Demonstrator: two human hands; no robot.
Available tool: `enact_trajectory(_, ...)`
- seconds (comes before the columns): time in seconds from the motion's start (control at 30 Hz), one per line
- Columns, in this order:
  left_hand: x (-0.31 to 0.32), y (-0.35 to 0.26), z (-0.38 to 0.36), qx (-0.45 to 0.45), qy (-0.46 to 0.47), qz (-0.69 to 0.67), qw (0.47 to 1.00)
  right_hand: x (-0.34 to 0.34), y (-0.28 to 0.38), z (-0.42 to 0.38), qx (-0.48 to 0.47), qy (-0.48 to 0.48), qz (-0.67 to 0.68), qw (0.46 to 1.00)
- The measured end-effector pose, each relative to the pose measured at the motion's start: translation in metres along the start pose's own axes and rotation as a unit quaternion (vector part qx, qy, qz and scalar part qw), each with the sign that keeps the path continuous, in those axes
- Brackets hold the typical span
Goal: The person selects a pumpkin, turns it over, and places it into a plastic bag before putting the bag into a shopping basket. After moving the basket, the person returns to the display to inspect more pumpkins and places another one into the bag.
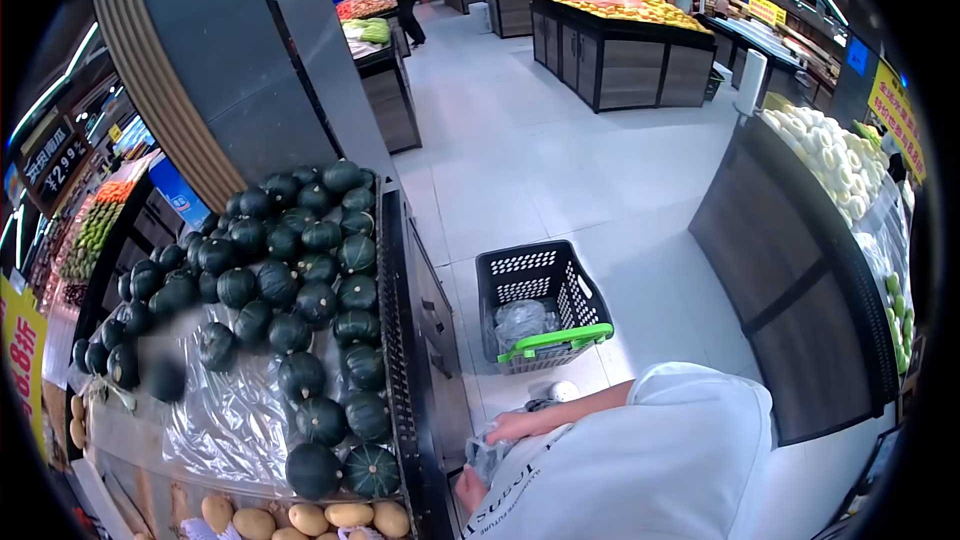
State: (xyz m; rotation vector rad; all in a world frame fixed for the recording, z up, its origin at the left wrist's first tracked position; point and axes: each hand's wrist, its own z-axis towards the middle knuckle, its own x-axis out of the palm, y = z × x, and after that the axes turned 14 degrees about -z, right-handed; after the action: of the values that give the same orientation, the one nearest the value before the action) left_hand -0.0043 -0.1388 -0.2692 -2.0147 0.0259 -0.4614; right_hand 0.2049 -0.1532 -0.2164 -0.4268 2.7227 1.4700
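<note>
Handling the thin plastic bag (484, 458) takes both of us low in front of the white shirt (650, 460), in the near part of the scene, just right of the desk (398, 370) heaped with dark green pumpkins (276, 282). Our right hand (515, 427) is clamped on the bag's upper part, its forearm reaching in from the right. Our left hand (470, 488) is curled at the bag's near edge; the shirt hides part of it, so we cannot tell how firmly it grips, if at all.

To do this well, we judge that light fingertips serve better than a hard tug, since such film probably stretches or tears. We should keep the bag away from the desk's side, where it could snag, and short of the basket (520, 262) on the floor, beyond our hands, where another clear bag (525, 320) lies.
</note>
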Motion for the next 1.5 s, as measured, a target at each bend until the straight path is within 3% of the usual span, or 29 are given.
enact_trajectory(0.17, -0.010, 0.006, 0.000, 0.032, -0.019, -0.028, 0.999, 0.008, 0.000, 0.013, -0.004, -0.029, 0.035, 0.999)
enact_trajectory(0.2, -0.011, 0.008, 0.004, 0.050, -0.025, -0.021, 0.998, 0.005, -0.001, 0.013, -0.042, -0.024, 0.009, 0.999)
enact_trajectory(0.3, 0.007, -0.012, 0.009, 0.074, -0.014, -0.011, 0.997, -0.010, 0.027, 0.003, -0.038, -0.093, -0.050, 0.994)
enact_trajectory(0.43, 0.054, -0.073, 0.026, 0.110, -0.021, -0.028, 0.993, -0.033, 0.034, 0.024, -0.082, -0.095, 0.090, 0.988)
enact_trajectory(0.5, 0.068, -0.088, 0.041, 0.138, -0.035, -0.056, 0.988, -0.053, 0.073, 0.005, -0.078, -0.123, 0.110, 0.983)
enact_trajectory(0.57, 0.086, -0.115, 0.050, 0.145, -0.012, -0.111, 0.983, -0.076, 0.084, 0.007, -0.141, -0.112, 0.184, 0.966)
enact_trajectory(0.6, 0.109, -0.139, 0.047, 0.144, -0.011, -0.173, 0.974, -0.088, 0.096, 0.003, -0.168, -0.130, 0.200, 0.957)
enact_trajectory(0.7, 0.138, -0.178, 0.062, 0.202, 0.006, -0.190, 0.961, -0.118, 0.138, -0.023, -0.239, -0.211, 0.264, 0.910)
enact_trajectory(0.87, 0.186, -0.213, 0.102, 0.276, 0.071, -0.080, 0.955, -0.184, 0.150, -0.033, -0.313, -0.303, 0.282, 0.855)
enact_trajectory(0.97, 0.216, -0.202, 0.133, 0.269, 0.155, 0.031, 0.950, -0.217, 0.131, -0.021, -0.289, -0.363, 0.241, 0.853)
enact_trajectory(1.07, 0.248, -0.170, 0.162, 0.238, 0.182, 0.046, 0.953, -0.247, 0.091, -0.010, -0.217, -0.437, 0.132, 0.863)
enact_trajectory(1.2, 0.276, -0.102, 0.206, 0.200, 0.206, 0.098, 0.953, -0.276, 0.021, 0.027, -0.185, -0.503, 0.116, 0.836)
enact_trajectory(1.3, 0.296, -0.054, 0.234, 0.203, 0.210, 0.264, 0.919, -0.285, -0.010, 0.034, -0.148, -0.499, 0.150, 0.841)
enact_trajectory(1.5, 0.326, 0.033, 0.264, 0.148, 0.300, 0.422, 0.842, -0.291, -0.122, 0.068, -0.130, -0.502, 0.108, 0.848)
